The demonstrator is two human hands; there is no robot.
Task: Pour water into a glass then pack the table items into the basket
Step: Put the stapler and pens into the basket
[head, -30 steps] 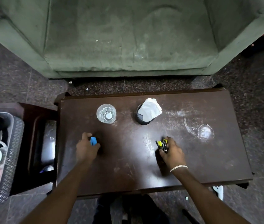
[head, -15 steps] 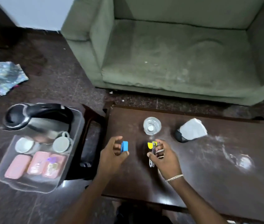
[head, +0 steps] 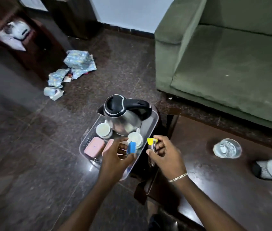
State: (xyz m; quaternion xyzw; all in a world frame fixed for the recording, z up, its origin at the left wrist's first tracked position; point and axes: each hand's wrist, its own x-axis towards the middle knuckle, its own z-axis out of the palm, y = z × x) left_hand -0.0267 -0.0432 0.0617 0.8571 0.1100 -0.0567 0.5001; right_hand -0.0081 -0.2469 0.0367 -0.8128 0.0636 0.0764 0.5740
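Observation:
My left hand [head: 115,157] holds a small blue item [head: 131,147] over the near end of the clear plastic basket [head: 154,121]. My right hand [head: 164,153] grips a yellow-tipped metal nail clipper [head: 152,145] at the basket's right rim. Inside the basket stand a steel kettle [head: 123,114] with a black lid, two white cups [head: 103,129], and pink soap bars [head: 94,146]. A glass of water [head: 227,148] stands on the dark wooden table [head: 223,189] to the right. At the right edge sits a black holder with white tissue [head: 271,169].
A green sofa [head: 231,55] stands behind the table. The basket rests on a dark stool left of the table. Crumpled patterned wrapping [head: 70,70] lies on the dark tiled floor at the left. Dark wooden furniture [head: 23,39] fills the far left corner.
The view has swung left from the table to the basket. Both hands lifted the blue item and the nail clipper off the table and carried them left over the basket.

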